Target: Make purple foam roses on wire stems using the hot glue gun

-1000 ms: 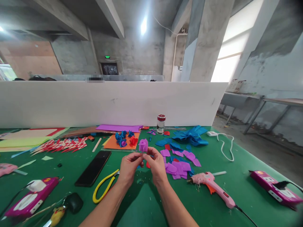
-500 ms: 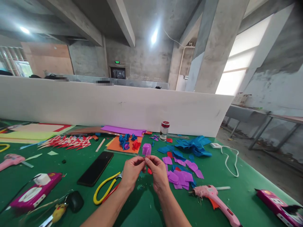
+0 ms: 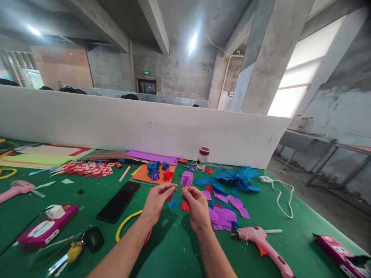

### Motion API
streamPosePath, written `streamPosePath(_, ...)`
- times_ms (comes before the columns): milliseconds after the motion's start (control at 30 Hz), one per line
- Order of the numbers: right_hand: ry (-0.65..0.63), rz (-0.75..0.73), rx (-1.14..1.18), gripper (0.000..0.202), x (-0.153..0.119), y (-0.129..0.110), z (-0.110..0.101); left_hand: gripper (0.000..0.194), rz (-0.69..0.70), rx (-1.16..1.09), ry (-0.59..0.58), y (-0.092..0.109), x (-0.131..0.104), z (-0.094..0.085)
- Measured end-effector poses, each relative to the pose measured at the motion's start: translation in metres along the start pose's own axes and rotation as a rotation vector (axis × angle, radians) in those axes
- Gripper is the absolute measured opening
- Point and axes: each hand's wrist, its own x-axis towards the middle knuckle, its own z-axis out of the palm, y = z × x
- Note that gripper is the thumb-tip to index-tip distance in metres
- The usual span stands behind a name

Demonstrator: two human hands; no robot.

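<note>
A curled purple paper petal (image 3: 187, 178) stands up from the fingertips of my right hand (image 3: 198, 208), which pinches its base. My left hand (image 3: 155, 202), just to the left, has thumb and finger pressed together on what looks like a thin strand running toward the petal; its kind is too fine to make out. Below the hands lie a blue paper scrap (image 3: 173, 203) and red paper pieces (image 3: 185, 206). Cut purple petals (image 3: 223, 217) are piled right of my right hand. Yellow-handled pliers (image 3: 123, 226) lie partly hidden under my left forearm.
A pink glue gun (image 3: 265, 241) lies at the right, a phone (image 3: 118, 202) at the left. Behind are blue and red paper flowers (image 3: 156, 170) on an orange sheet, a red-lidded glass jar (image 3: 203, 159) and blue paper (image 3: 239, 178). A white partition (image 3: 174, 129) borders the table.
My hands, which met at the petal's base, have drawn slightly apart. The petal has moved a little right with my right hand, and the blue scrap now shows. The view has shifted slightly.
</note>
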Motion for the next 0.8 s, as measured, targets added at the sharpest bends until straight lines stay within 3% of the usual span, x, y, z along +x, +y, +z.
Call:
streamPosePath(67,-0.045,0.034,-0.028,0.022,-0.0036,-0.0010,0.0028,0.026,-0.002,-0.024,0.010,-0.0017,0.0021,-0.0013)
streamPosePath(267,-0.092,0.054,-0.044,0.021,-0.0100,0.0005,0.0073,0.027,-0.008,-0.112,-0.104,-0.0025,-0.0010,0.0030)
streamPosePath(800,-0.094,0.073,0.060,0.030,-0.0112,-0.0021,0.0084,0.024,0.000,-0.137,-0.059,-0.0031,-0.0009,0.0028)
